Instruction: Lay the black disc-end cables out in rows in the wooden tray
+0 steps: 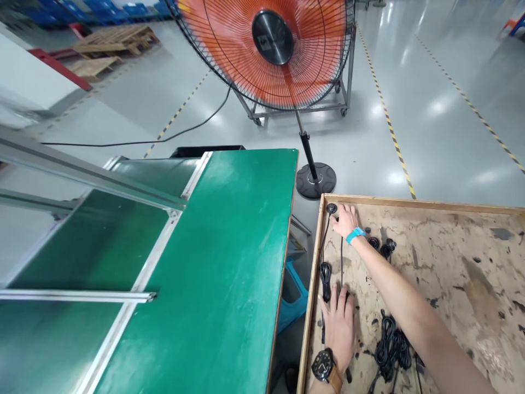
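My left hand [339,323], with a watch on its wrist, lies with fingers stretched out over part of a black cable in a shallow wooden tray [451,246]. Farther up the tray, my right hand [346,220], wearing a blue wristband, has its fingers bent down around the upper end of that black cable [342,260]; the cable's end is hidden beneath it. Just left of the right hand sits a round black cable end [331,208]. Its cord runs down to a tied coil [325,276] beside my left fingers.
More black cable coils [389,347] lie below my right forearm, with round black ends [388,247] beyond it. A green-topped table [229,262] stands left of the tray. Behind it are an orange pedestal fan [273,54] and a blue stool [294,298] tucked between.
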Demonstrator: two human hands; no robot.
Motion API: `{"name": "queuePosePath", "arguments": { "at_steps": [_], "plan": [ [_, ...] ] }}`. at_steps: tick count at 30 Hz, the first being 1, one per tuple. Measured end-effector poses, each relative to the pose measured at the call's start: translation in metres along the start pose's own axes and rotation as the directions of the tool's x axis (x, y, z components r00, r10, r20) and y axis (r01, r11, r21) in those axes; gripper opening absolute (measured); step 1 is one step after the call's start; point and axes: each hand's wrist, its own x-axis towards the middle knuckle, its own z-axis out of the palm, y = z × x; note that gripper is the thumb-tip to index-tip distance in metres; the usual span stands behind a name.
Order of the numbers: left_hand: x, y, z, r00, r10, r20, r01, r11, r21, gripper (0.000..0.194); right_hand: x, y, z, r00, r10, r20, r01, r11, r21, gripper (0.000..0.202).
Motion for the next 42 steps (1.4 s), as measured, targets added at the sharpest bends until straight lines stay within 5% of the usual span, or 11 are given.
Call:
{"name": "queuePosePath", "arguments": {
  "at_steps": [9, 14, 19, 30, 36, 42],
  "plan": [
    [-0.013, -0.003, 0.013, 0.999, -0.028, -0.020, 0.027, 0.998, -0.064, 0.061, 0.027, -0.005, 0.007, 0.986, -0.167, 0.021, 0.165, 0.984, 0.066, 0.050],
    [-0.015, -0.002, 0.021, 0.999, -0.023, -0.049, 0.023, 1.000, -0.013, 0.076, 0.001, 0.011, -0.003, 0.996, -0.075, -0.052, 0.077, 0.997, 0.033, 0.049],
    [-0.017, -0.001, 0.025, 0.994, -0.070, -0.084, 0.071, 0.997, 0.012, 0.073, -0.029, 0.017, 0.001, 0.995, -0.066, 0.070, 0.070, 0.996, -0.056, 0.049],
    [-0.025, -0.001, 0.027, 0.989, 0.046, -0.139, -0.054, 0.997, -0.054, 0.079, -0.039, 0.016, 0.003, 0.999, 0.042, 0.002, -0.042, 0.995, -0.093, 0.034],
    [-0.023, 0.006, 0.028, 0.971, -0.102, -0.215, 0.078, 0.990, -0.120, 0.070, -0.007, -0.006, 0.005, 0.986, -0.151, -0.075, 0.148, 0.988, -0.049, 0.053],
    [-0.027, 0.010, 0.040, 0.948, -0.234, -0.216, 0.178, 0.952, -0.249, 0.073, 0.023, -0.009, 0.016, 0.971, -0.240, 0.010, 0.240, 0.970, -0.045, 0.040]
  ]
}}
